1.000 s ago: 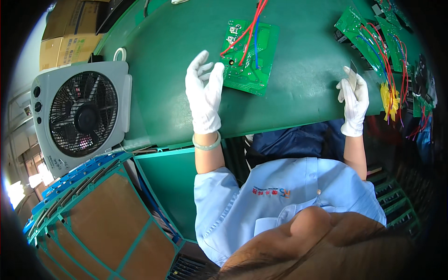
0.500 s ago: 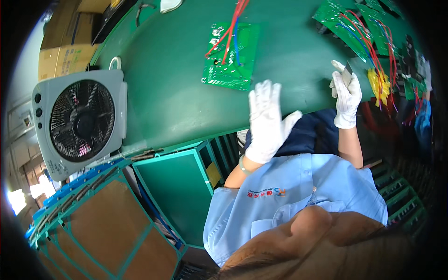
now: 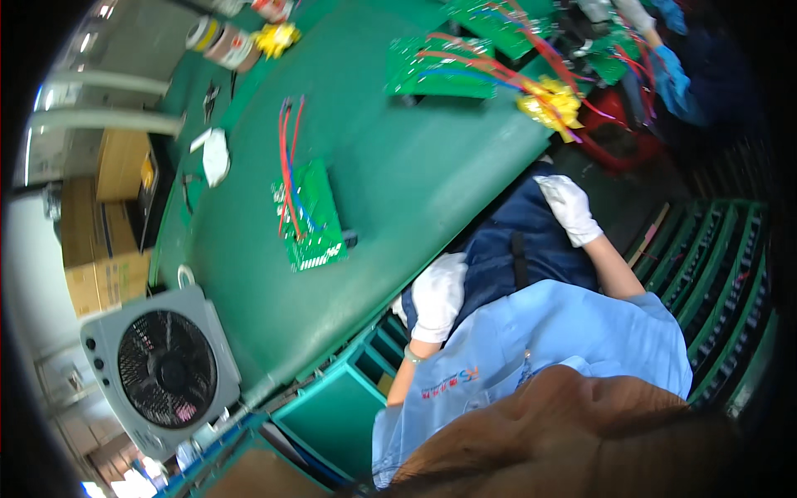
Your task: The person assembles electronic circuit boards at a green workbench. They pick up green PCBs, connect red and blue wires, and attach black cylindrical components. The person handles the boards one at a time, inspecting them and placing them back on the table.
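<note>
While both gloved hands rest off the counter point(image 3: 415, 191), nothing is held. Left hand point(image 3: 437, 296): white glove, fingers loosely curled against the dark blue apron point(image 3: 506, 249) at the lap, just below the counter's near edge; empty as far as the view shows. Right hand point(image 3: 570, 207): white glove, fingers flat and close together on the apron, also empty.

Green circuit board point(image 3: 309, 217) lies flat on the counter, up and to the left of the left fingers, apart from both hands. Red and blue wires point(image 3: 288, 158) run from it, away from the fingers. Small dark part point(image 3: 349, 240) sits at its near right edge.

More boards with wires point(image 3: 440, 70) and a yellow wire bundle point(image 3: 552, 104) lie beyond the right fingers, near the counter's edge. Grey box fan point(image 3: 162, 369) stands well left of the left fingers.

Risk, as judged: a hand rising from below could catch the counter's edge or snag loose wires, dragging the board. The yellow bundle at the edge could slip off if brushed.
</note>
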Action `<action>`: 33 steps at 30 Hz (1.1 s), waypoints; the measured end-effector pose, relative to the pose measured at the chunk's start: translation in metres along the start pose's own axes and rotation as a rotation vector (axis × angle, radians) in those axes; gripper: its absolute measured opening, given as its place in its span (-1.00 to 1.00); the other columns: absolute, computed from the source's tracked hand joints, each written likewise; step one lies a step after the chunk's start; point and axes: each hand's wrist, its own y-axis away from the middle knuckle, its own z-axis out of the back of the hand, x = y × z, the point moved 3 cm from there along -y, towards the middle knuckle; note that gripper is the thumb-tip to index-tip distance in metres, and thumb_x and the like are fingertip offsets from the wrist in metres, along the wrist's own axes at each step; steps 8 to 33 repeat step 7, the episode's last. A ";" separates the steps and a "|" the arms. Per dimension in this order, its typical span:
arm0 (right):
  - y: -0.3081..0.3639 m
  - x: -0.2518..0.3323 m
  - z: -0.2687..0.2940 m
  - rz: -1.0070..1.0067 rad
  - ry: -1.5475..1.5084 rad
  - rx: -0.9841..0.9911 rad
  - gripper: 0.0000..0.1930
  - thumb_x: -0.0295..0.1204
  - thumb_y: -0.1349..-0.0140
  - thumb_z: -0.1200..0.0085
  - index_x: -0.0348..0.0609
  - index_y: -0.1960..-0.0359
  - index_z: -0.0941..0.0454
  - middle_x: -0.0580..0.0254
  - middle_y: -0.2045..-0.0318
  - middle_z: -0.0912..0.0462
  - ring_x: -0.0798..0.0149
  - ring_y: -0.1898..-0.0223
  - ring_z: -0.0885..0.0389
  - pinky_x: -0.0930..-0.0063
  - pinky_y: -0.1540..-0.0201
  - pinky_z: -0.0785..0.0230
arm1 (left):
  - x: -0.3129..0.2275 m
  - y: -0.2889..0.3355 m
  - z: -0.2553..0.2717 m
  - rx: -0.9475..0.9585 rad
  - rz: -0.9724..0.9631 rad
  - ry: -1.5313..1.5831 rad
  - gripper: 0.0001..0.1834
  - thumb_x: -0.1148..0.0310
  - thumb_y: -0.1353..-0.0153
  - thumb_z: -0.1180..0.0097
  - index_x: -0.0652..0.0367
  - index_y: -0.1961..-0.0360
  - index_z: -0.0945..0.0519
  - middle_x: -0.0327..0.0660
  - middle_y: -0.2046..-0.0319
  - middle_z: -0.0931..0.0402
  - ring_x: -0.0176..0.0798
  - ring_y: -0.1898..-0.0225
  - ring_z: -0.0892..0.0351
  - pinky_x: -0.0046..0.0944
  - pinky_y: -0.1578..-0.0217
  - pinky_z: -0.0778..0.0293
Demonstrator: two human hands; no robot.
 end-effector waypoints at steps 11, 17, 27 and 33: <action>-0.023 -0.002 -0.025 -0.240 0.203 0.172 -0.43 -0.17 -0.11 -0.28 -0.09 -0.16 -0.50 -0.06 -0.18 -0.50 -0.06 -0.21 -0.46 0.25 -0.20 -0.41 | 0.056 0.016 -0.035 -0.196 0.328 -0.816 -0.45 0.02 -0.15 -0.32 0.15 -0.05 -0.57 0.07 0.10 -0.63 0.20 0.22 -0.66 0.08 0.20 -0.59; -0.023 -0.002 -0.025 -0.240 0.203 0.172 -0.43 -0.17 -0.11 -0.28 -0.09 -0.16 -0.50 -0.06 -0.18 -0.50 -0.06 -0.21 -0.46 0.25 -0.20 -0.41 | 0.056 0.016 -0.035 -0.196 0.328 -0.816 -0.45 0.02 -0.15 -0.32 0.15 -0.05 -0.57 0.07 0.10 -0.63 0.20 0.22 -0.66 0.08 0.20 -0.59; -0.023 -0.002 -0.025 -0.240 0.203 0.172 -0.43 -0.17 -0.11 -0.28 -0.09 -0.16 -0.50 -0.06 -0.18 -0.50 -0.06 -0.21 -0.46 0.25 -0.20 -0.41 | 0.056 0.016 -0.035 -0.196 0.328 -0.816 -0.45 0.02 -0.15 -0.32 0.15 -0.05 -0.57 0.07 0.10 -0.63 0.20 0.22 -0.66 0.08 0.20 -0.59; -0.023 -0.002 -0.025 -0.240 0.203 0.172 -0.43 -0.17 -0.11 -0.28 -0.09 -0.16 -0.50 -0.06 -0.18 -0.50 -0.06 -0.21 -0.46 0.25 -0.20 -0.41 | 0.056 0.016 -0.035 -0.196 0.328 -0.816 -0.45 0.02 -0.15 -0.32 0.15 -0.05 -0.57 0.07 0.10 -0.63 0.20 0.22 -0.66 0.08 0.20 -0.59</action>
